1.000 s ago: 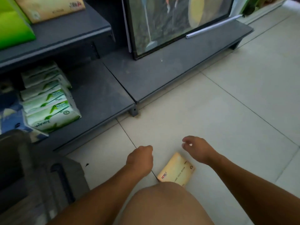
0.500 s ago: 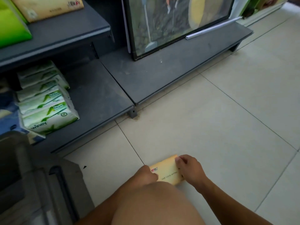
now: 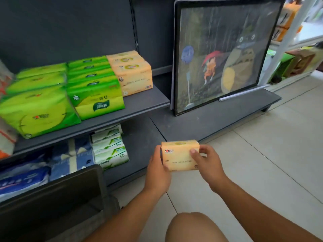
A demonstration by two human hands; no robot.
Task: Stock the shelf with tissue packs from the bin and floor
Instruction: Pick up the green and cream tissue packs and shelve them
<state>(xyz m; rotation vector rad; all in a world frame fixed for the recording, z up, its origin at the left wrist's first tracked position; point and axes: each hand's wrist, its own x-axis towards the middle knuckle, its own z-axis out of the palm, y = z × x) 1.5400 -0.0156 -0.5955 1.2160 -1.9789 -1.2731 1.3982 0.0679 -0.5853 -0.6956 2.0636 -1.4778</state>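
An orange tissue pack (image 3: pixel 178 157) is held up in the air in front of the lowest shelf, gripped at both ends. My left hand (image 3: pixel 157 170) clasps its left side and my right hand (image 3: pixel 208 163) holds its right side, thumb on the front face. On the grey middle shelf (image 3: pixel 145 104) stand matching orange packs (image 3: pixel 132 74) in a row, beside green packs (image 3: pixel 94 86). A dark bin (image 3: pixel 52 194) stands at the lower left; its inside is hidden.
Larger green packs (image 3: pixel 35 103) fill the shelf's left. White-green packs (image 3: pixel 110 147) and blue packs (image 3: pixel 26 173) lie on the bottom shelf. A framed picture (image 3: pixel 220 55) leans on the low grey platform (image 3: pixel 227 114). Tiled floor (image 3: pixel 262 163) spreads right; my knee (image 3: pixel 194 227) is below.
Both hands closed on the orange pack on the floor and lifted it up toward the shelf. The view tilted upward, bringing the middle shelf into sight.
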